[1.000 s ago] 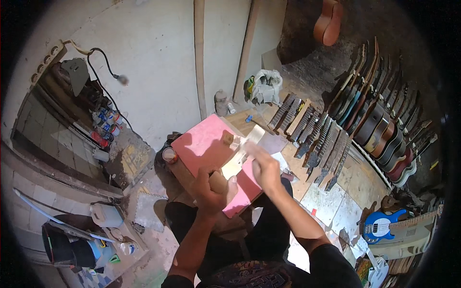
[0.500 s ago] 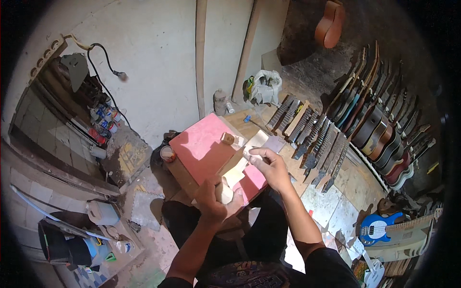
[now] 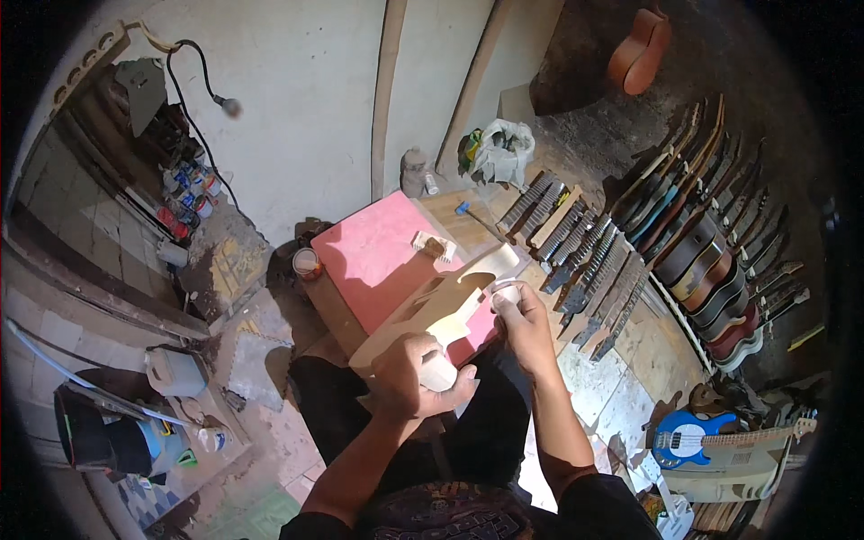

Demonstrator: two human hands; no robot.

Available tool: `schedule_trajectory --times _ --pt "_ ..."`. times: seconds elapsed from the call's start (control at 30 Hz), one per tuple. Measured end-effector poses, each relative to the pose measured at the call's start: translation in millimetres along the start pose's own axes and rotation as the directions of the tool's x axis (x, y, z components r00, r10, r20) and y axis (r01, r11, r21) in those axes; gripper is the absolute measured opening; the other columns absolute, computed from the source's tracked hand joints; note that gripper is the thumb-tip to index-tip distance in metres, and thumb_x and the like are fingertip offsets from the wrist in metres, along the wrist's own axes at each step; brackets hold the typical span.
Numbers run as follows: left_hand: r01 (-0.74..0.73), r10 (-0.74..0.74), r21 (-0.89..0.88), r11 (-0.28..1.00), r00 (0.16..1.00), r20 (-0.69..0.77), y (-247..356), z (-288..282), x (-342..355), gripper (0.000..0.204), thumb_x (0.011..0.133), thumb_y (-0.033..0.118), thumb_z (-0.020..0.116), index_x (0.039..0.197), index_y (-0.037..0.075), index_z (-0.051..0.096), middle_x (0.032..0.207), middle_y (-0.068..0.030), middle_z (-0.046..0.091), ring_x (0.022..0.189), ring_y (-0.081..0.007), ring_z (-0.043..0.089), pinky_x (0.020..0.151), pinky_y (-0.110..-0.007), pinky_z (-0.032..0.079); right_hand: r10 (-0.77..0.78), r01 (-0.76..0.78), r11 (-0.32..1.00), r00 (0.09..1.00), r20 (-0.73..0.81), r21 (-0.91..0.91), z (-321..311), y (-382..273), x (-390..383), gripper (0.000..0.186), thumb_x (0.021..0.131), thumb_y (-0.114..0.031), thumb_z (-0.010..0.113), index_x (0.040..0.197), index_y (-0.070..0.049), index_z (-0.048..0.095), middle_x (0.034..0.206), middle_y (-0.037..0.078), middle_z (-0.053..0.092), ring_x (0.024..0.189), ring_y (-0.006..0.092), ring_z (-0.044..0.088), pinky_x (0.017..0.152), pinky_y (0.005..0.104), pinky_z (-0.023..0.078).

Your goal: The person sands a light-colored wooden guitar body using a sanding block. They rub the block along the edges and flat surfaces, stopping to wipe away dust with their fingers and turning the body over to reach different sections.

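In both hands I hold a pale, unpainted wooden piece [image 3: 423, 310] with curved cut-outs, shaped like a guitar body. It is tilted above a pink board [image 3: 364, 261] in front of me. My left hand [image 3: 409, 378] is closed around its near left part, beside a rounded pale end that shows between thumb and fingers. My right hand [image 3: 526, 328] pinches a rounded pale part on the right with thumb and fingers. Whether this part belongs to the same piece I cannot tell. On the board, beyond the piece, lies a small block with a ridged edge [image 3: 435, 246].
An open can [image 3: 307, 263] stands left of the board. Several fretted guitar necks [image 3: 576, 234] lie in a row at the right, before a rack of guitars [image 3: 711, 261]. A blue bass guitar [image 3: 688, 439] lies at the lower right. A blue-headed tool [image 3: 463, 208] is beyond the board.
The wooden piece has been turned and raised, so more of its long curved side shows. Both hands have moved slightly right and still grip. The whole view has shifted a little.
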State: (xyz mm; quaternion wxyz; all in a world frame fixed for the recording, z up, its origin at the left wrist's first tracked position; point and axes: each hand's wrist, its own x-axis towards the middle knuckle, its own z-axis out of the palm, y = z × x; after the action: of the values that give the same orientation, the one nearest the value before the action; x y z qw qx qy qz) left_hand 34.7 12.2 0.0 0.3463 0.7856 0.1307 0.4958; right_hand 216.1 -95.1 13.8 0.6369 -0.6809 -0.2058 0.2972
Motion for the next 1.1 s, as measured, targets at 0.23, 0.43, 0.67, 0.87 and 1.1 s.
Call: schedule_trajectory --times 0.23,0.43,0.67,0.87,1.1 --pt "-0.05 0.05 0.014 0.999 0.998 -0.023 3.9 6.5 0.6 0.059 0.065 0.032 0.098 0.102 0.005 0.061 0.086 -0.0099 0.064 0.067 -0.0262 0.064 0.061 -0.038 0.054 -0.126 0.116 0.989 0.987 -0.104 -0.094 21.7 9.2 -3.2 0.01 0.092 -0.005 0.073 0.098 -0.002 0.065 0.088 0.005 0.071 0.076 0.0093 0.062 0.07 0.0259 0.05" --pt "-0.048 0.047 -0.016 0.999 0.997 -0.056 -1.7 5.8 -2.7 0.058 0.071 0.032 0.094 0.106 0.004 0.058 0.084 -0.01 0.064 0.067 -0.0251 0.063 0.062 -0.037 0.054 -0.327 0.295 0.939 0.925 -0.196 -0.176 31.5 15.5 -1.1 0.012 0.092 -0.006 0.073 0.092 -0.002 0.062 0.087 0.007 0.072 0.078 0.0124 0.065 0.075 0.0287 0.052" --pt "-0.092 0.092 0.004 0.996 0.993 -0.073 -3.3 5.1 1.6 0.06 0.067 0.027 0.096 0.105 0.003 0.058 0.085 -0.0105 0.062 0.067 -0.0232 0.061 0.061 -0.035 0.053 -0.253 0.234 0.962 0.957 -0.142 -0.142 35.1 25.0 -4.7 0.018 0.092 -0.007 0.079 0.092 -0.001 0.062 0.086 0.005 0.071 0.078 0.0101 0.065 0.073 0.0282 0.054" --pt "-0.114 0.117 0.065 0.991 0.992 -0.05 1.5 -4.3 4.0 0.057 0.067 0.025 0.095 0.104 0.003 0.057 0.087 -0.0114 0.063 0.067 -0.0243 0.062 0.062 -0.035 0.054 -0.254 0.222 0.963 0.939 -0.232 -0.155 37.0 27.0 4.2 0.018 0.091 -0.01 0.079 0.09 -0.001 0.063 0.082 0.004 0.069 0.078 0.0083 0.062 0.072 0.0272 0.052" --pt "-0.107 0.11 0.053 0.993 0.992 -0.068 -2.3 -1.7 2.3 0.05 0.079 0.036 0.086 0.103 0.003 0.057 0.081 -0.0108 0.066 0.066 -0.0265 0.067 0.061 -0.036 0.056 -0.3 0.281 0.953 0.929 -0.216 -0.114 40.8 29.6 1.8 0.017 0.092 -0.009 0.078 0.091 -0.001 0.063 0.087 0.007 0.071 0.081 0.0108 0.066 0.074 0.0294 0.054"
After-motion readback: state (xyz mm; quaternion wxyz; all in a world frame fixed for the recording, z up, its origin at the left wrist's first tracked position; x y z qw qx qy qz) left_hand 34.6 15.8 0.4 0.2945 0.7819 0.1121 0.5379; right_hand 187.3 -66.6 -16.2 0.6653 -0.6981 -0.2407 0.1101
